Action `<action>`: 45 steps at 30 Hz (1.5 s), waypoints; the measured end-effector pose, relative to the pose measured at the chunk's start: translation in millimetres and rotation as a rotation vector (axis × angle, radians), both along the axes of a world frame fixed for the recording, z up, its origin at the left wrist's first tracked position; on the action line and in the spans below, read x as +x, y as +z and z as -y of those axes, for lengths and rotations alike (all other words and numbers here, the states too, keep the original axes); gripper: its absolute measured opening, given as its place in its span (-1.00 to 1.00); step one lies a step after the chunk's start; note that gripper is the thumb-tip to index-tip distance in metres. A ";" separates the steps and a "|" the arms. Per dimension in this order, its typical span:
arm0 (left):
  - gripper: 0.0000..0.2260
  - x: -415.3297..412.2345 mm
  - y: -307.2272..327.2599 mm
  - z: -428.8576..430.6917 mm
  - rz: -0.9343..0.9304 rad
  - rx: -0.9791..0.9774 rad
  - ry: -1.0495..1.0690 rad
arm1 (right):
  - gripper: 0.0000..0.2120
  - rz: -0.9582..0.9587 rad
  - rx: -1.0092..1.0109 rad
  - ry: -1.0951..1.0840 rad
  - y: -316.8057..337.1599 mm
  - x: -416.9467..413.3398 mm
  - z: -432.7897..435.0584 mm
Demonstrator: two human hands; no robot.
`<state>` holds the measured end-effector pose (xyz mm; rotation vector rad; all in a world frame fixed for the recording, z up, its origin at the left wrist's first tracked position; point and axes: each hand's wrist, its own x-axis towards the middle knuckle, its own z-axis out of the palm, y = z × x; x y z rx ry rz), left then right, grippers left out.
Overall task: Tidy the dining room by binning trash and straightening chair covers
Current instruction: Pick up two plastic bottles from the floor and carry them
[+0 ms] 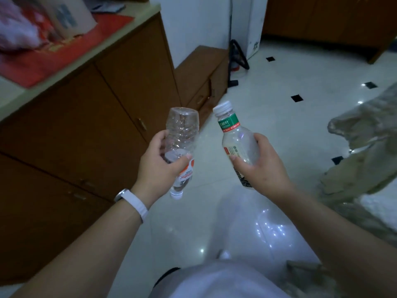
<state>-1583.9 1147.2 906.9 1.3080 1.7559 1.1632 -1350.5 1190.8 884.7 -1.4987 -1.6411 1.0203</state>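
Across the whole scene runs a glossy white tile floor (pixel 279 100) set with small black diamonds. Along the left stands a brown wooden cabinet (pixel 75 125) with a pale top, on which lie a red sheet (pixel 64 54) and a cardboard box (pixel 68 16) (both blurred). A lower cabinet (pixel 202 76) of the same wood sits farther off, against a white wall. At the right edge hangs a rumpled grey-beige chair cover (pixel 365 147), its folds uneven.

Near the middle, both arms reach forward over the floor, each hand holding one bottle. The left hand (pixel 154 166) is curled round the orange-label bottle (pixel 182 134), thumb across its front; the bottle is held upside down, base pointing far and up, white cap pointing near and down below the hand. The right hand (pixel 262 166) grips the green-label bottle (pixel 238 138) round its lower body, thumb on the front, white cap up and tilted to the far left. Both bottles look empty. They are side by side, close but apart, with bare floor between them. A white band (pixel 137 204) circles the left wrist.
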 end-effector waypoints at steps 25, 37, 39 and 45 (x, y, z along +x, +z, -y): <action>-0.42 99.2 -48.4 -447.7 0.149 -0.012 -0.544 | -0.55 0.283 0.065 -0.579 -5.0 105.7 -283.5; -0.40 150.5 -57.7 -588.3 0.125 -0.035 -0.627 | -0.51 0.233 0.002 -0.720 -18.8 149.0 -414.1; -0.42 162.1 -61.2 -616.4 0.106 -0.036 -0.644 | -0.48 0.200 -0.020 -0.734 -27.3 159.3 -447.2; -0.40 209.8 -65.4 -724.3 0.043 -0.062 -0.632 | -0.54 0.106 -0.031 -0.688 -45.7 196.8 -568.3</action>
